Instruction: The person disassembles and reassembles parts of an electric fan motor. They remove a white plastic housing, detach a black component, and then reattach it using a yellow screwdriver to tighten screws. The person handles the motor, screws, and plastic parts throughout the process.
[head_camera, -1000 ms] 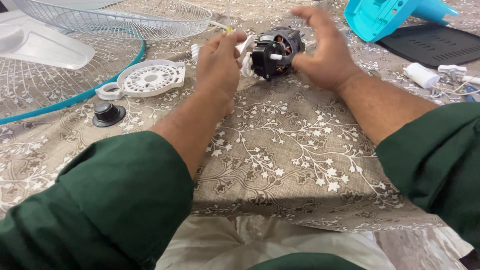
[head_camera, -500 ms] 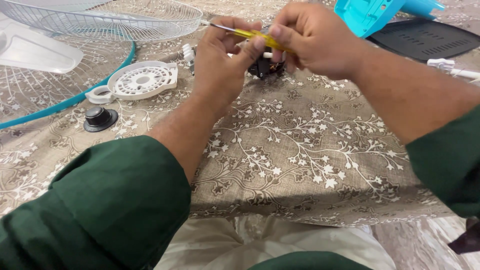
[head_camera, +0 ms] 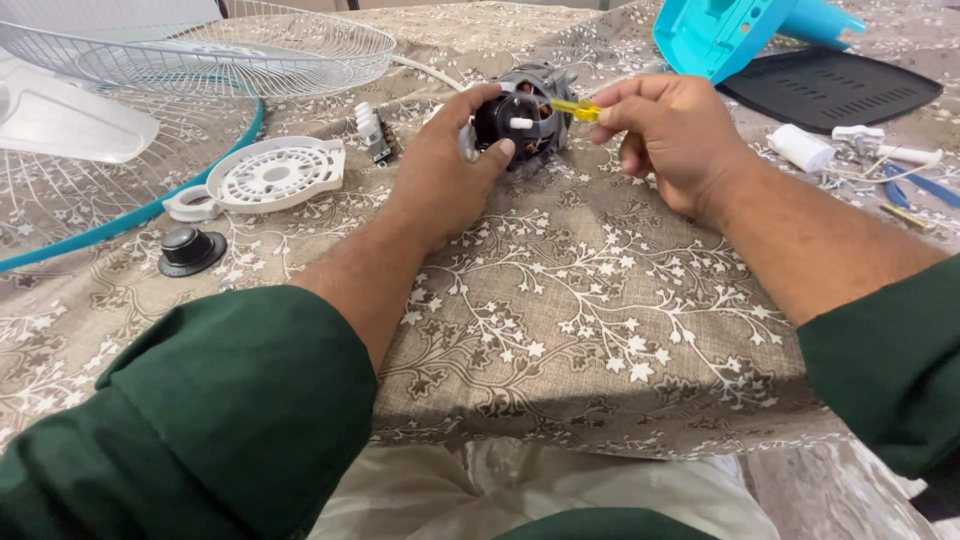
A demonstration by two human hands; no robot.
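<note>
The work surface is a table covered by a floral-patterned cloth (head_camera: pixel 560 330), beige with white branches, draped over the near edge. At far left lies a wire fan guard (head_camera: pixel 230 50) with a teal rim, and over it a translucent white fan blade (head_camera: pixel 60 120). At far right top sits a teal plastic housing (head_camera: pixel 730 35), and beside it a flat black vented panel (head_camera: pixel 830 90).

Smaller parts: a round white slotted cover (head_camera: pixel 270 175) left of centre, a black knob (head_camera: pixel 190 250) just below it, a small white switch block (head_camera: pixel 370 130), and at the right a white cylindrical component (head_camera: pixel 800 148) with loose wires.

The fan motor (head_camera: pixel 525 115) stands on the cloth at upper centre, dark body with copper windings showing and a short pale shaft facing the camera. The left hand (head_camera: pixel 445 165) clasps it from the left, thumb and fingers curled around the casing. The right hand (head_camera: pixel 675 135) is closed on a yellow-handled screwdriver (head_camera: pixel 575 108), pinched between thumb and forefinger, its tip at the motor's right side; the exact contact point is hidden.

Judgement on handling: the motor appears dense and rigid, heavy for its size. The metal casing is the sound place to hold; the exposed windings and thin leads look vulnerable and should not bear pressure. The shaft would likely turn in the fingers and offers poor purchase. The soft cloth gives little resistance to sliding, so a firm steadying grasp seems necessary.
</note>
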